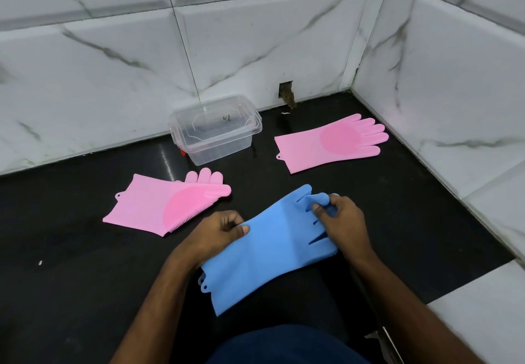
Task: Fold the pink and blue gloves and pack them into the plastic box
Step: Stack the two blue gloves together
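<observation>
The blue gloves (272,247) lie as a flat stack of 2 on the black counter (85,278), nearest the person, cuffs toward the body and fingers pointing away to the right. The material is smooth, matte and rubbery; 2 small hanging tabs with holes protrude at the cuff corner.

The left hand (218,230) is partly closed, thumb on top, pinching the stack's left edge at mid-length. The right hand (341,221) is curled over the fingertip end and grips a bent-up glove finger between thumb and fingers.

1 pink glove (159,204) lies flat to the left of the blue stack, apart from it. Its fingers are folded, exposing a darker pink bristle patch with short bristles along the fold edge. A 2nd pink glove (329,142) lies fully spread, bristle palm up, near the right wall, well apart from the 1st.

The plastic box (213,133) is clear, rectangular with rounded corners. It stands against the back wall between the 2 pink gloves, its clear lid on top. No gloves are visible inside.

The walls (113,65) are glossy white marble-pattern tiles with grey veins. The counter surface is dark and slightly reflective.
</observation>
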`<action>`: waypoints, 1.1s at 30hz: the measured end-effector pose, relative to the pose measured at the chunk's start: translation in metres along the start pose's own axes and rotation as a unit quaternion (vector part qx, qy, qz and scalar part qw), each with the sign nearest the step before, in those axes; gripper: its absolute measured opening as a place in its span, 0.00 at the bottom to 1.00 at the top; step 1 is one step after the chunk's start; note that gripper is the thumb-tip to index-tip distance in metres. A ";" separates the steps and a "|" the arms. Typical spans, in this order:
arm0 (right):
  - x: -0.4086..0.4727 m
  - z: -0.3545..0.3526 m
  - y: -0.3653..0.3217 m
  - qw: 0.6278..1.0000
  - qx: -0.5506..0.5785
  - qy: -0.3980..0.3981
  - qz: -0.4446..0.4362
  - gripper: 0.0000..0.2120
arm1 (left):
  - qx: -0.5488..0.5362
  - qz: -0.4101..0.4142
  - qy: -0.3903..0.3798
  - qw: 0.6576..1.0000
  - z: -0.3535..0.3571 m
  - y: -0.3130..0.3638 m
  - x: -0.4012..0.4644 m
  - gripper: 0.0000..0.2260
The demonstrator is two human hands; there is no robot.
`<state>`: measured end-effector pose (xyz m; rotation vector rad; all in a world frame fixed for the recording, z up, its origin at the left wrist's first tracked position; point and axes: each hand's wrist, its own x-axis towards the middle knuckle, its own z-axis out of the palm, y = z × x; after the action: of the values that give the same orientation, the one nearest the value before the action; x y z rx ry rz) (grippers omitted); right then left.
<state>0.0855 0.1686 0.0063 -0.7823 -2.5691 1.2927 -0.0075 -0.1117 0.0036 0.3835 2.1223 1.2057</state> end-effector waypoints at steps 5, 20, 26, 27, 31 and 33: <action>-0.003 0.000 0.003 0.998 -0.056 0.005 -0.018 0.14 | 0.157 0.004 0.064 0.985 0.008 0.001 0.006 0.09; -0.011 0.000 0.012 0.968 -0.231 0.019 -0.098 0.29 | 0.279 -0.006 0.106 0.954 0.011 0.013 0.001 0.11; -0.013 0.008 0.020 0.964 -0.257 -0.039 -0.057 0.31 | 0.349 0.042 0.152 0.924 0.020 0.019 -0.001 0.13; -0.014 0.007 0.018 0.962 -0.263 -0.026 -0.067 0.32 | 0.370 0.061 0.168 0.912 0.024 0.021 0.000 0.14; -0.016 0.009 0.009 0.955 -0.271 -0.013 -0.119 0.34 | 0.362 0.065 0.175 0.914 0.036 0.026 0.007 0.18; -0.018 0.013 0.008 0.946 -0.296 -0.049 -0.125 0.33 | 0.348 0.058 0.166 0.921 0.039 0.026 0.009 0.14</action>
<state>0.0993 0.1539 -0.0069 -0.4447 -3.0488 0.4889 0.0100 -0.0673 0.0082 0.6552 2.8345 0.5505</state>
